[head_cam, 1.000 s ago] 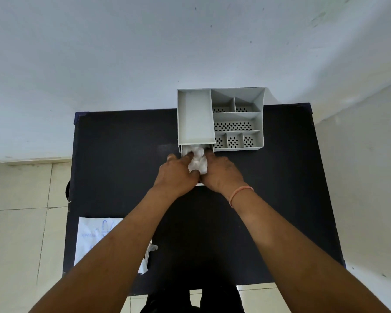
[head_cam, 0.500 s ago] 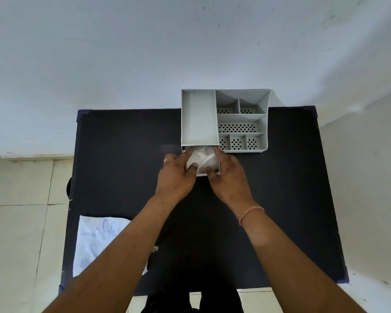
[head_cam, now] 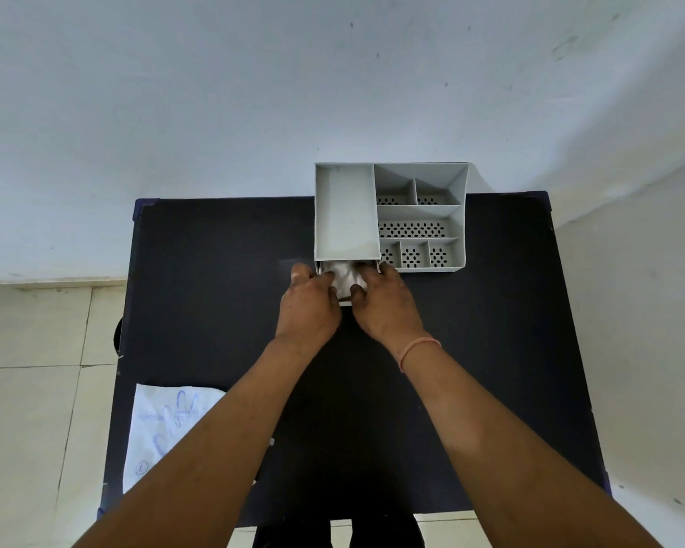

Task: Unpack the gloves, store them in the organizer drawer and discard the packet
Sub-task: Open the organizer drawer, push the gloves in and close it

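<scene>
A grey organizer point(head_cam: 420, 215) with several compartments stands at the table's far edge. Its small drawer point(head_cam: 345, 301) is pulled out toward me from under the left compartment. White crumpled gloves point(head_cam: 347, 276) lie in the drawer. My left hand point(head_cam: 307, 306) and my right hand point(head_cam: 384, 306) sit side by side over the drawer, fingers pressing on the gloves and covering most of the drawer. The white glove packet point(head_cam: 167, 421) with blue print lies flat at the table's near left corner, partly hidden by my left forearm.
The black table point(head_cam: 214, 270) stands against a pale wall. Tiled floor shows to the left and at the bottom. A dark round object point(head_cam: 116, 338) peeks out beside the table's left edge.
The drawer has slid partway back toward the organizer since half a second ago. Both hands moved forward with it, still pressing the gloves down.
</scene>
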Available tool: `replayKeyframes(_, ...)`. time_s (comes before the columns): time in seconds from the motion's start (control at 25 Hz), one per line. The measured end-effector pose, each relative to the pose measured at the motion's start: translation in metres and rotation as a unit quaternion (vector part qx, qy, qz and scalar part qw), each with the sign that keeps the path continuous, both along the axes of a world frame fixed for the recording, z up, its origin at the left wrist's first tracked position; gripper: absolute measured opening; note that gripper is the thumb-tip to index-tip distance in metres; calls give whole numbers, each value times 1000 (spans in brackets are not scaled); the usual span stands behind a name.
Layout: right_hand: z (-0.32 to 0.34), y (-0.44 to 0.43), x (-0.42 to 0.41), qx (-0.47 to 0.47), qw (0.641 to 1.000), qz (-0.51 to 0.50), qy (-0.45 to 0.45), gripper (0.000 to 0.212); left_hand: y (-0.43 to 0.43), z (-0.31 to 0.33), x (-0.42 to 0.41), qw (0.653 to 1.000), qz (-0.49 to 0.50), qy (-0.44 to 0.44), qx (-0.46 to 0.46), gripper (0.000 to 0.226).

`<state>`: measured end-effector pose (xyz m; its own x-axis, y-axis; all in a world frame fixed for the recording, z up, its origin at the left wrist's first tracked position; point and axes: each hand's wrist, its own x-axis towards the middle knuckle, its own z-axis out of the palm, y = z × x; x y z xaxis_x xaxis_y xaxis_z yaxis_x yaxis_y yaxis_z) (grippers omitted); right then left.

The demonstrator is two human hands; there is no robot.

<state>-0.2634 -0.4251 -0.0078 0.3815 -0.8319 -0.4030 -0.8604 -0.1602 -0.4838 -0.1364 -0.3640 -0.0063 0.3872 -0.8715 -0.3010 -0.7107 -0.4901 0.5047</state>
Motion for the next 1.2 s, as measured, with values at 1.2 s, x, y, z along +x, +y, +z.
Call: replayKeyframes(1.2,36,-2,-4,359,685,-485,-409,39,-7,38,4,585,545,595,-81,34)
